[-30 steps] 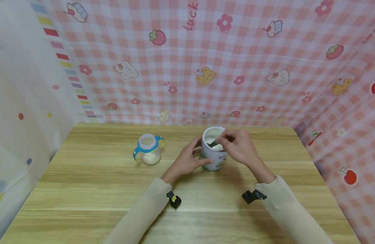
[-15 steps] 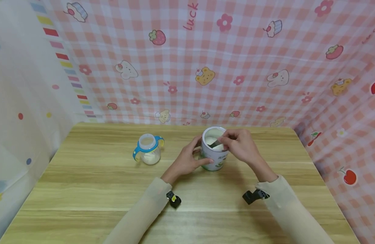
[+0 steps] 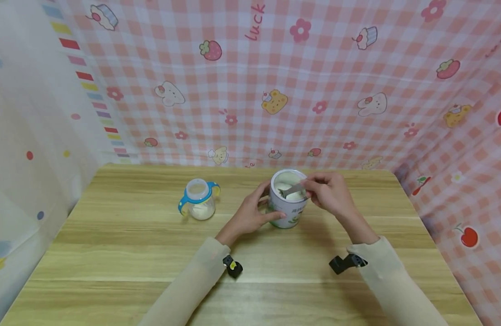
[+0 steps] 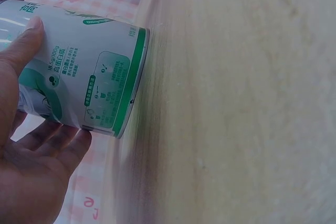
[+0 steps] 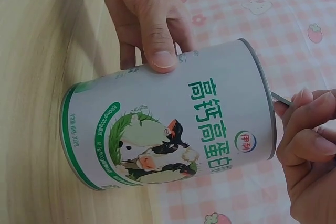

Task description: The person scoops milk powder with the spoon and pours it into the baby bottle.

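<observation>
A white and green can of milk powder (image 3: 286,213) stands upright and uncovered on the table, pale powder inside; its label shows a cow in the right wrist view. My left hand (image 3: 250,212) holds the can's left side, thumb (image 4: 26,45) in front and fingers (image 4: 58,145) behind. At the rim, my right hand (image 3: 329,192) pinches the handle of a grey spoon (image 3: 293,189). The spoon slants down into the can's mouth, and its tip is at the powder. In the right wrist view, only a short piece of the spoon (image 5: 281,98) shows past the rim.
Left of the can stands a clear baby bottle (image 3: 203,210) without a lid, with blue and yellow handles and white powder at the bottom. Both are on a wooden table (image 3: 152,267). A pink checked cloth (image 3: 234,90) hangs behind its far edge.
My right hand has shifted right and slightly away from the can's mouth, so more of the spoon shows. The left hand, can and bottle have stayed in place.
</observation>
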The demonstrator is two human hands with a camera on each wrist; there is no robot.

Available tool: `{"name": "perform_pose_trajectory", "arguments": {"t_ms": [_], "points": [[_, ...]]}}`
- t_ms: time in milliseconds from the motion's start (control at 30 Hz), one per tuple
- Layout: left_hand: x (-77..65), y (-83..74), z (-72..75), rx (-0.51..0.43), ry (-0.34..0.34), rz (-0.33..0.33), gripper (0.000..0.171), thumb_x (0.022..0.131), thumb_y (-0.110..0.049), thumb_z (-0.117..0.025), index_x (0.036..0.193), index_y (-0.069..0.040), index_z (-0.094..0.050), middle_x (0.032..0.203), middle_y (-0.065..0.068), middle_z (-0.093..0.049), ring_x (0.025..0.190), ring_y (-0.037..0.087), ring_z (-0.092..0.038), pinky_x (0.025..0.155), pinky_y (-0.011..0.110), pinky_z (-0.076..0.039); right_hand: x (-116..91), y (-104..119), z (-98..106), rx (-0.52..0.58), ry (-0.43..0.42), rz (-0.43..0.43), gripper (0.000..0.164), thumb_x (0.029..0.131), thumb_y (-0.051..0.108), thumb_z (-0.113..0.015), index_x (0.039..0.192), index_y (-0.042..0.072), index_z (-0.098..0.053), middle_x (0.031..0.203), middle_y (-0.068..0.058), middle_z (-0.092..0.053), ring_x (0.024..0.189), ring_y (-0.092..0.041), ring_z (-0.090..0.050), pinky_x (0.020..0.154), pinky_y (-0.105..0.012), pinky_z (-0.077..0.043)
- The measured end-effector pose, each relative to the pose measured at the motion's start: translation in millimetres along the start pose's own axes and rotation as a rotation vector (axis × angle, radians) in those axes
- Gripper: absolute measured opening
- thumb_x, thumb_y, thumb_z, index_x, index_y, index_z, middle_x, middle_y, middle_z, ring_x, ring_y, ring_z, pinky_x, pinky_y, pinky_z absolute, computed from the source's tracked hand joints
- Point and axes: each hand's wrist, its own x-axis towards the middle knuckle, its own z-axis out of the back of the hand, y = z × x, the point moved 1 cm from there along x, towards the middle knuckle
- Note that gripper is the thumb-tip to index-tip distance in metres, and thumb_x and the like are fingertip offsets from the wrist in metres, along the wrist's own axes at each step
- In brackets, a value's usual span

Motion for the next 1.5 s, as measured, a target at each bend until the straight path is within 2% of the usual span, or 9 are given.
{"name": "perform_pose_trajectory", "arguments": {"t_ms": [300, 633, 900, 1033, 1233, 1500], "points": [[-0.4, -0.1, 0.6, 0.014, 0.000, 0.002, 0.090, 0.084, -0.033, -0.086, 0.158, -0.030, -0.034, 0.152, -0.001, -0.051, 0.143, 0.019, -0.047, 0.119, 0.042, -0.045, -1, -10, 6, 0.168, -0.028, -0.134, 0.026, 0.102, 0.020, -0.061, 0.111, -0.003, -0.069, 0.064, 0.006, -0.060, 0.047, -0.005, -0.046, 0.040, -0.019, -0.033], [-1.0, 0.0, 1.3, 0.021, 0.001, 0.009, 0.091, 0.084, -0.036, -0.086, 0.158, -0.033, -0.033, 0.153, -0.002, -0.050, 0.144, 0.020, -0.047, 0.119, 0.043, -0.044, 1, -20, 9, 0.360, -0.041, -0.189, 0.016, 0.102, 0.018, -0.063, 0.101, 0.003, -0.069, 0.065, 0.006, -0.059, 0.049, -0.004, -0.045, 0.041, -0.019, -0.032], [-1.6, -1.2, 1.2, 0.020, 0.005, 0.020, 0.090, 0.084, -0.037, -0.085, 0.158, -0.032, -0.033, 0.153, -0.002, -0.050, 0.144, 0.018, -0.047, 0.119, 0.042, -0.044, 1, -24, 12, 0.524, 0.002, -0.187, 0.016, 0.103, 0.015, -0.061, 0.093, 0.005, -0.068, 0.064, 0.005, -0.056, 0.048, -0.004, -0.043, 0.040, -0.017, -0.029], [-1.6, -2.0, 0.8, 0.016, 0.005, 0.023, 0.090, 0.084, -0.037, -0.085, 0.158, -0.033, -0.033, 0.154, -0.003, -0.049, 0.144, 0.018, -0.046, 0.119, 0.042, -0.044, 0, -26, 14, 0.546, 0.025, -0.170, 0.018, 0.105, 0.015, -0.057, 0.094, 0.006, -0.067, 0.065, 0.005, -0.054, 0.049, -0.004, -0.042, 0.040, -0.016, -0.029], [-2.4, -2.8, 0.7, 0.012, 0.002, 0.031, 0.091, 0.083, -0.038, -0.085, 0.158, -0.034, -0.033, 0.154, -0.004, -0.049, 0.145, 0.017, -0.045, 0.120, 0.040, -0.044, 1, -28, 14, 0.606, 0.054, -0.170, 0.025, 0.107, 0.014, -0.052, 0.086, 0.007, -0.063, 0.065, 0.003, -0.051, 0.048, -0.004, -0.040, 0.039, -0.016, -0.029], [-2.9, -2.2, 0.2, 0.021, -0.005, 0.009, 0.090, 0.084, -0.038, -0.086, 0.157, -0.037, -0.033, 0.153, -0.004, -0.050, 0.144, 0.017, -0.046, 0.119, 0.041, -0.045, -1, -24, 14, 0.667, 0.078, -0.168, 0.026, 0.108, 0.015, -0.049, 0.086, 0.007, -0.059, 0.067, 0.003, -0.048, 0.049, -0.005, -0.038, 0.041, -0.016, -0.030]]}}
